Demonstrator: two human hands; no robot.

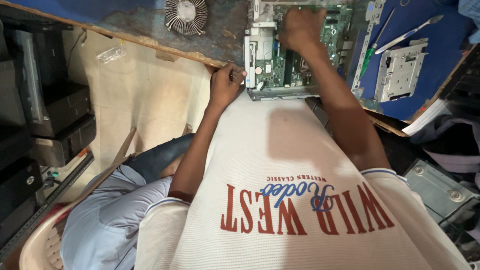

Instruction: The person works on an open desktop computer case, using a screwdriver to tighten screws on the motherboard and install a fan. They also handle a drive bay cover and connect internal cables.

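Observation:
An open desktop computer case [280, 92] lies on a worn blue table [215, 35], its green motherboard [272, 67] facing up. My left hand [226, 84] is curled at the case's near left corner, at the table's edge, with the thumb against the metal frame. My right hand [301, 27] reaches further in and rests on the middle of the motherboard, fingers pointing down into it. The back of that hand hides the fingertips and whatever they touch.
A round finned heatsink [186, 15] lies to the left of the case. On the right lie a green-handled screwdriver [371, 50], a small brush [407, 34] and a metal drive bracket [398, 70]. Black printers [55, 107] stand on the floor at left. A metal panel [437, 187] lies lower right.

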